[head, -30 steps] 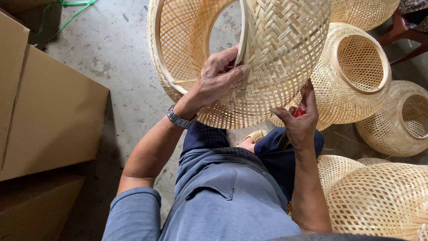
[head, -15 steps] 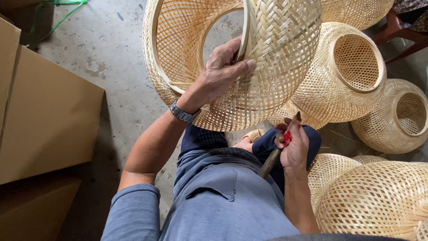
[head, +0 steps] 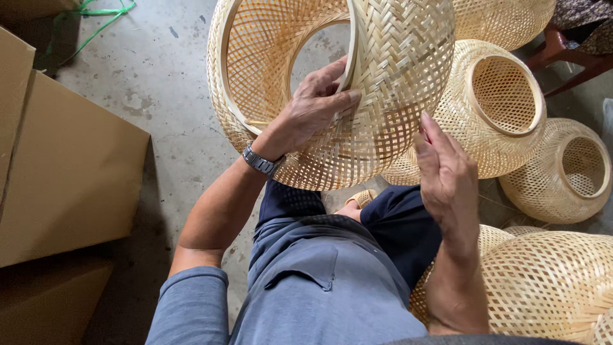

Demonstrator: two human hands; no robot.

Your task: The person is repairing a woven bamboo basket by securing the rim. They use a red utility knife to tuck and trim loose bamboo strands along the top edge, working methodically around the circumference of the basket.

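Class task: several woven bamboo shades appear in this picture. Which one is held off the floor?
The large woven shade at top centre: the left hand grips its rim, and the right hand is beside it. The other shades sit untouched on the floor.

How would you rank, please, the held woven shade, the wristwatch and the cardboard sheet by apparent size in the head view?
1 and 2. Held woven shade and cardboard sheet: they look alike in extent, and the shade is nearer the camera and cut off at the top, so I won't rank them.
3. Wristwatch, plainly smallest.
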